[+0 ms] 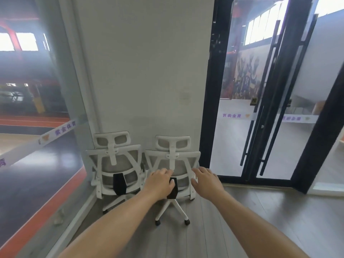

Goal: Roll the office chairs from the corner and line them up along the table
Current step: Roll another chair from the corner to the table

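Observation:
Two white-framed office chairs with grey mesh backs and headrests stand side by side in the corner, backs toward me. The left chair (113,164) is against the glass wall. The right chair (175,155) is nearer the door. My left hand (160,183) reaches over the right chair's back, fingers spread near the black lumbar piece. My right hand (206,181) hovers at the same chair's right edge, fingers apart. Whether either hand touches the frame is unclear. No table is in view.
A white wall (145,71) stands behind the chairs. A glass wall (55,146) runs along the left, and black-framed glass doors (260,127) with long handles are at the right. Grey wood floor (204,229) stretches toward me.

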`<action>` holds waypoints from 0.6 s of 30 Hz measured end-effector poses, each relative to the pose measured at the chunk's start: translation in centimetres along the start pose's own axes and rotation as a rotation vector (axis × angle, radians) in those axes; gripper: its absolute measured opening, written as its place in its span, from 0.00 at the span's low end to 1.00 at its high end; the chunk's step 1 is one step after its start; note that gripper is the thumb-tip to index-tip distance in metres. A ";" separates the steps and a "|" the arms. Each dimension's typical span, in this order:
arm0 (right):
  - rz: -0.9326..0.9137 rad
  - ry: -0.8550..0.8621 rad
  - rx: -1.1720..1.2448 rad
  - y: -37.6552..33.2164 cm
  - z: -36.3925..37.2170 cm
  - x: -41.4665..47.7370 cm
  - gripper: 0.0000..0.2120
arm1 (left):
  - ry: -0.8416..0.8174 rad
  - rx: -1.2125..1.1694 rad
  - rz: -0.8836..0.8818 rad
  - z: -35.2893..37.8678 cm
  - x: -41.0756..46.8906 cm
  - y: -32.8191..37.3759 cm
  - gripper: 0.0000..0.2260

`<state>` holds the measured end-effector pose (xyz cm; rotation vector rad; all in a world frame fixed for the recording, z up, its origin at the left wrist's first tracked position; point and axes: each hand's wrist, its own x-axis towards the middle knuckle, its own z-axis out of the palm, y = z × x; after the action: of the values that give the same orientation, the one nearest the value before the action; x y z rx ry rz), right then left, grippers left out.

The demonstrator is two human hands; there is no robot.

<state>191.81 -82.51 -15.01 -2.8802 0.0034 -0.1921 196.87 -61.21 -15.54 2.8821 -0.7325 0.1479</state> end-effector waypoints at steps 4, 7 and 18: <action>-0.028 -0.031 0.030 4.0 0.9 9.7 0.22 | 0.008 -0.044 -0.059 1.9 8.8 -1.7 0.23; -0.059 -0.077 0.061 6.8 1.9 16.9 0.23 | 0.008 -0.019 -0.094 2.6 15.2 -3.4 0.23; -0.163 -0.165 0.058 10.6 8.0 38.9 0.23 | 0.003 -0.056 -0.206 9.0 33.3 -12.9 0.23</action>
<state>231.56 -91.48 -20.23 -2.8290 -0.2631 0.0162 232.73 -67.11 -21.56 2.8795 -0.4276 0.1036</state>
